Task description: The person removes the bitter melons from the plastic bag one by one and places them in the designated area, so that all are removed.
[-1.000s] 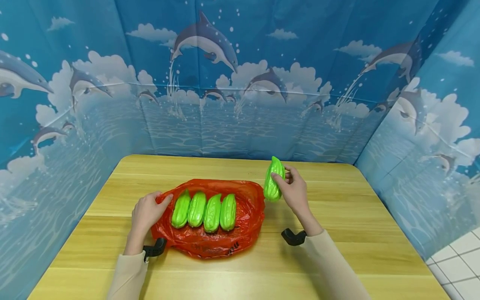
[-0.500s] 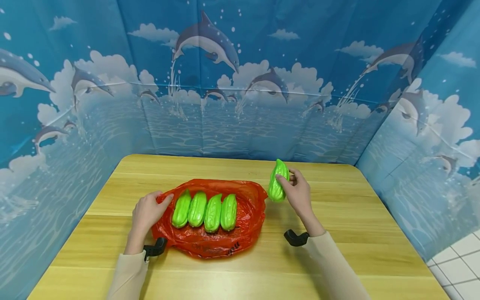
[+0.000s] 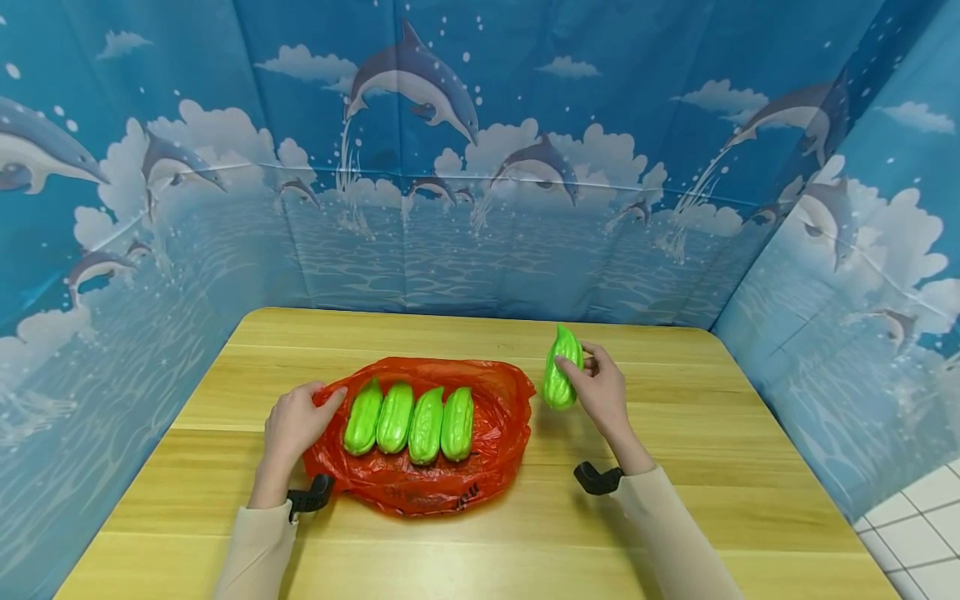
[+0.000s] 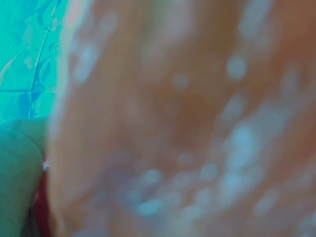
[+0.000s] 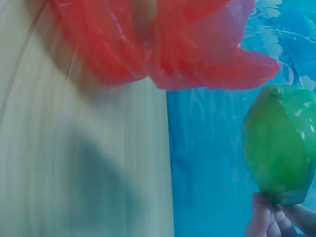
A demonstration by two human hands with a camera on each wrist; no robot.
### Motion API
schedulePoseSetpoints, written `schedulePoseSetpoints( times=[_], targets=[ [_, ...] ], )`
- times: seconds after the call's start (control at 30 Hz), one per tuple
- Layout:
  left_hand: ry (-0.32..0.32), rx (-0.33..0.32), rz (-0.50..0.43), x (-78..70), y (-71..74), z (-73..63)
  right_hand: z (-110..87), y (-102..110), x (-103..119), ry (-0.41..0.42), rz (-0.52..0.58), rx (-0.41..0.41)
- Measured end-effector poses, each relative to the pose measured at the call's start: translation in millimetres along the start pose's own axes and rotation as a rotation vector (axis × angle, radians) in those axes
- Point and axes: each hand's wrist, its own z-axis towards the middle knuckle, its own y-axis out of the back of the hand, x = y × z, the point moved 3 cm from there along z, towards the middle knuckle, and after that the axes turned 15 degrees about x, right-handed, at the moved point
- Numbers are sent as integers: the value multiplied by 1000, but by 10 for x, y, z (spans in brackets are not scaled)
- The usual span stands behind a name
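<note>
A red plastic bag (image 3: 498,467) lies spread open on the table, and several glossy green bitter gourds (image 3: 426,427) lie side by side in it. At the bag's left rim my left hand (image 3: 292,423) pinches the plastic between thumb and fingers. My right hand (image 3: 604,396) holds another bitter gourd (image 3: 562,371) upright, just off the bag's right side and above the table. In the right wrist view that bitter gourd (image 5: 279,145) sits in the fingertips, apart from the bag (image 5: 197,54). Blurred plastic (image 4: 187,138) fills most of the left wrist view.
The wooden table (image 3: 675,500) reaches back to a blue dolphin-print curtain (image 3: 487,250), which also stands along the left and right sides. A black wrist mount (image 3: 311,496) sits at the left wrist, with a similar mount (image 3: 597,478) at the right.
My right hand has moved a little right and slightly down with the bitter gourd, away from the bag. My left hand, the bag and the gourds in it have stayed put.
</note>
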Motion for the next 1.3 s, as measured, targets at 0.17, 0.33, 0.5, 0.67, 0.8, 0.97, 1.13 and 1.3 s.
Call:
schedulePoseSetpoints(
  times=[0.17, 0.33, 0.5, 0.67, 0.8, 0.97, 1.13, 1.3],
  targets=[
    [2, -1, 1, 5, -2, 2, -7, 2, -33, -6, -27, 6],
    [0, -2, -1, 5, -2, 3, -4, -3, -82, -13, -49, 20],
    [1, 0, 2, 2, 5, 1, 6, -16, -151, -42, -82, 39],
    [3, 3, 0, -2, 13, -1, 11, -28, -208, -69, -93, 64],
    [2, 3, 0, -3, 16, -2, 8, -44, -241, -81, -96, 83],
    [6, 5, 0, 2, 18, 3, 2, -59, -274, -88, -103, 101],
    [9, 10, 1, 6, 23, 10, 1, -67, -319, -97, -118, 123],
    [9, 12, -4, 9, 22, 9, 9, -76, -350, -94, -131, 144]
  ],
)
